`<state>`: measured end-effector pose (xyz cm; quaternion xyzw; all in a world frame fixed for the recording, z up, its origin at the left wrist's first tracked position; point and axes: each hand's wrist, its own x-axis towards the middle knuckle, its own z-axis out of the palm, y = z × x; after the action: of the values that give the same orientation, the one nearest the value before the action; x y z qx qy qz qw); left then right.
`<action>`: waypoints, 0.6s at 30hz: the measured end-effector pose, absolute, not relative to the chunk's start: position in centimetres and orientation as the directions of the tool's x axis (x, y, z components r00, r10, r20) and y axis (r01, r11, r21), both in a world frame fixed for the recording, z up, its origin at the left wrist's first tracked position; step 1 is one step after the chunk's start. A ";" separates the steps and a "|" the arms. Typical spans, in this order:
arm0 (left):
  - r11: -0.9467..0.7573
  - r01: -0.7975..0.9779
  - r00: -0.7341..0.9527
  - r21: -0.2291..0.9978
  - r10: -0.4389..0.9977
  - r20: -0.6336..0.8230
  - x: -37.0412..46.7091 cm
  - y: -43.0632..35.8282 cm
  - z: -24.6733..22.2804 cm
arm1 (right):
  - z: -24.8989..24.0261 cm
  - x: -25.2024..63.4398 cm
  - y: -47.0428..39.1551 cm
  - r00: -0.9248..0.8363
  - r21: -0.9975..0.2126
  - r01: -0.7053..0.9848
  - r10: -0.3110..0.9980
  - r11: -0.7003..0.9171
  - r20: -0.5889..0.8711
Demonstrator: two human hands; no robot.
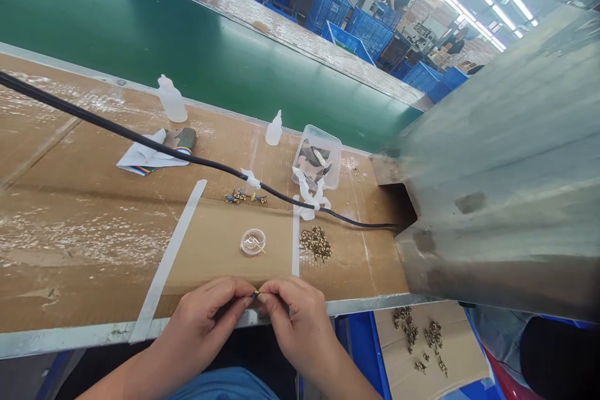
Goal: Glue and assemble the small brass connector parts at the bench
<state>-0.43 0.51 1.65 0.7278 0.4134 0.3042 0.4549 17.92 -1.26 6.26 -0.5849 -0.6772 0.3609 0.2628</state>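
Observation:
My left hand (206, 319) and my right hand (296, 312) meet at the table's front edge. Between their fingertips is a small brass and blue part (255, 294), pinched from both sides; the fingers hide much of it. Just beyond them, a round clear dish (252, 242) holds a thin white stick. A few brass and blue parts (244, 197) lie behind the dish. To the right, a pile of small brass parts (316, 244) rests on the cardboard.
A black cable (210, 164) crosses the cardboard-covered table (84, 244). Two white bottles (172, 100), a folded cloth and a clear box (330, 159) stand behind. A metal housing (506, 187) is at right; more brass parts (434, 334) lie lower right. Beyond runs a green belt (187, 44).

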 end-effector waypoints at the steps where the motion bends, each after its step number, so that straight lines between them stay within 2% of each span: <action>1: -0.236 0.330 0.473 0.914 0.879 0.056 -0.4 0.6 1.7 | 6.2 17.9 -1.2 -0.170 -0.808 0.588 0.983 0.041 -0.074; 9: -0.192 0.323 0.480 0.927 0.877 0.014 -0.2 0.7 2.0 | 5.6 17.8 -1.1 -0.092 -0.884 0.462 0.987 -0.075 -0.132; 18: -0.224 0.314 0.479 0.923 0.877 0.050 -0.1 0.7 1.9 | 5.8 18.3 -0.8 -0.201 -0.869 0.491 0.979 0.060 -0.046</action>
<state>-0.12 0.66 1.89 0.7219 0.4122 0.3013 0.4671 18.26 -0.75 5.79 -0.5550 -0.6621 0.4026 0.3026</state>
